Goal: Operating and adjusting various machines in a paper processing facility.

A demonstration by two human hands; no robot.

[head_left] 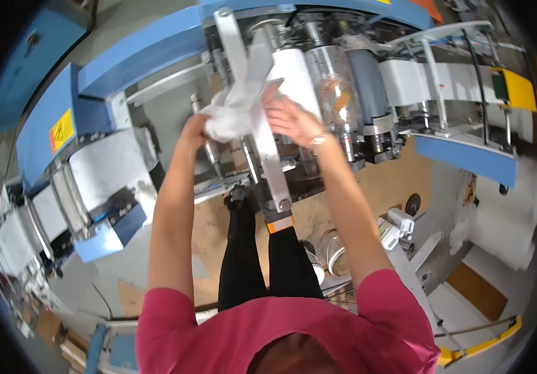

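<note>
Soft, light and limp by the look of it, white cloth [230, 119] bunched at 12 o'clock against the machine's white roller [293, 78], left hand [195, 128] clenched around it, right hand [288, 118] spread flat alongside; best gathered in a fistful.

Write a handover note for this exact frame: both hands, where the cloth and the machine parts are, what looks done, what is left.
Left hand: closed on a bunched white cloth, held against the machine.
Right hand: fingers spread, pressing on the same cloth where it meets the white roller.
A long grey metal arm of the blue machine runs down between the two hands.
Done: cloth is in hand and on the roller area; how much has been wiped cannot be told.
Left: the clear roller and the dark grey roller to the right are not touched.
</note>
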